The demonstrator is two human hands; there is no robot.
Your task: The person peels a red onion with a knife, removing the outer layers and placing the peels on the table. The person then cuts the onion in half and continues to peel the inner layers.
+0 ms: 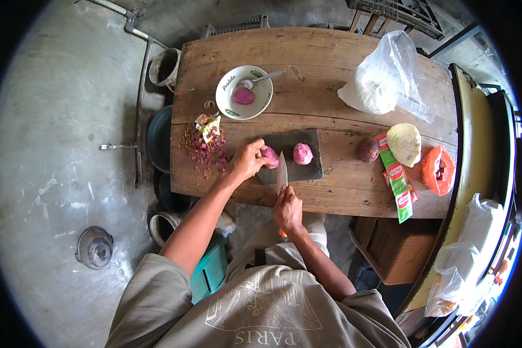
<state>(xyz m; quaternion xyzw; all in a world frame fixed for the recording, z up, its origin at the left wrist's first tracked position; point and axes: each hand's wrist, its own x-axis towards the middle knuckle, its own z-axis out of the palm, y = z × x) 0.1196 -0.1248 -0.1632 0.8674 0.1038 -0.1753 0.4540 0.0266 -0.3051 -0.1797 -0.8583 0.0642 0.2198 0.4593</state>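
Note:
My left hand [249, 160] grips a peeled purple tuber [270, 157], likely sweet potato, at the left part of a dark cutting board [282, 138]. In my right hand [289, 210] is a kitchen knife [282, 172] with an orange handle end, its blade pointing away from me just right of that piece. A second peeled purple piece [302, 154] rests on the board to the right of the blade. Beyond the board, a white bowl [263, 101] holds a purple slice [243, 96] and a metal spoon [267, 77].
Purple peelings [206, 150] lie heaped on the wooden table [322, 48] at left. To the right are a plastic bag of white powder [371, 89], an unpeeled tuber [368, 150], a pale rounded lump [403, 143], green-and-red sachets [396, 178] and an orange plastic bag [437, 172] with brown pieces.

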